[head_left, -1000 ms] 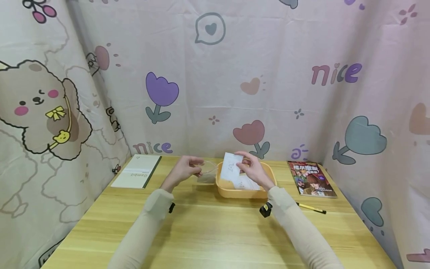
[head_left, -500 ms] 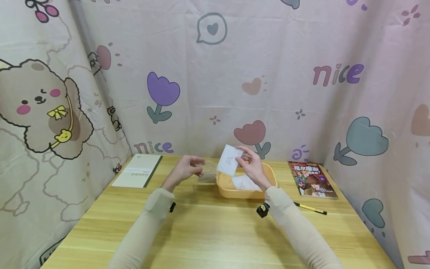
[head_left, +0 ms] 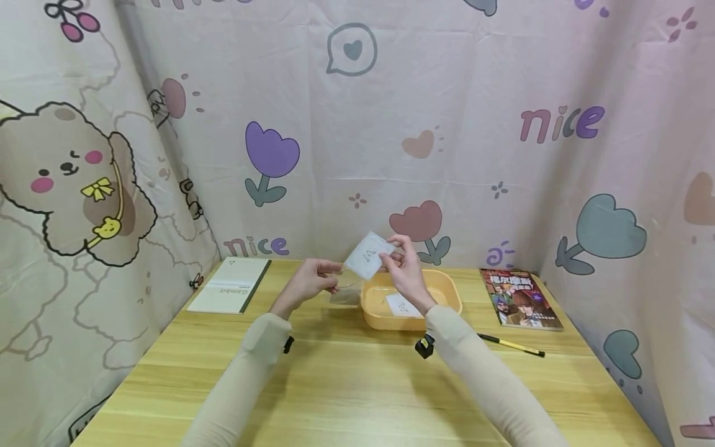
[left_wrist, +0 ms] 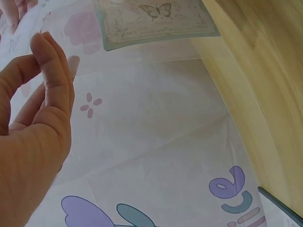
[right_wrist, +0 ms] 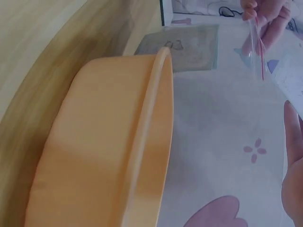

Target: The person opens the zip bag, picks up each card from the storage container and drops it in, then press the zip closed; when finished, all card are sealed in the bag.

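Observation:
My left hand (head_left: 309, 284) pinches the top of a clear zip-lock bag (right_wrist: 258, 54) with a red line along its seal. Inside the hanging bag is a butterfly card (left_wrist: 161, 23) with a grey-green border. My right hand (head_left: 408, 268) holds a whitish card (head_left: 364, 256) with a small butterfly drawing between thumb and fingers. This card is tilted, its left corner close to the bag's mouth; whether they touch I cannot tell. Below the right hand stands an orange-yellow plastic basin (head_left: 410, 323), with another butterfly card (head_left: 402, 305) lying in it.
A white notebook (head_left: 226, 288) lies at the table's back left. At the back right is a colourful magazine (head_left: 522, 298), with a yellow and black pen (head_left: 514, 345) in front of it. A patterned curtain (head_left: 346, 155) hangs behind the table.
My right hand has lifted its card out of the basin's area and brought it left toward the bag, turning it on the way. My left hand stays nearly still with the bag.

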Demonstrator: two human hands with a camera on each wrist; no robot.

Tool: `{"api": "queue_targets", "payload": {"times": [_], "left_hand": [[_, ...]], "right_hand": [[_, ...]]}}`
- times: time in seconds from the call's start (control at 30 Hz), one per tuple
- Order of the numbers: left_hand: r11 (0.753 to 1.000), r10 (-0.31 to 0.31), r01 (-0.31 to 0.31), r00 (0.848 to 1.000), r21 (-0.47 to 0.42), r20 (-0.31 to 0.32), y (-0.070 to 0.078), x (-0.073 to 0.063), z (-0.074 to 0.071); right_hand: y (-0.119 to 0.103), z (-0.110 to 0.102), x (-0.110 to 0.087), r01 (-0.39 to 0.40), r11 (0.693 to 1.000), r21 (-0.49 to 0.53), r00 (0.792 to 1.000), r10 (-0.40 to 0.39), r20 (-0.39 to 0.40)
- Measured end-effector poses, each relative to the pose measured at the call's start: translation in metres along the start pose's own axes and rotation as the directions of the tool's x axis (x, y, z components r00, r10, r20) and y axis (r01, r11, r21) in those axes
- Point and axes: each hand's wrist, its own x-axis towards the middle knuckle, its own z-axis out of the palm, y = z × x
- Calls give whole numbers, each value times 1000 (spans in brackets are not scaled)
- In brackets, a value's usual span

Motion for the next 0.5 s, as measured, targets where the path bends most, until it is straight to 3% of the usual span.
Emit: {"api": "queue_targets", "payload": {"times": [0.27,0.5], "left_hand": [[1000,-1,1,1000,27,-4,5,1,0],[1000,-5,5,1000,2,8,4,0,0]], "right_hand": [[-4,7,5,22,1000,14,1000,-22,5],[-5,9,3,60,993,-100,996,-53,71]]}}
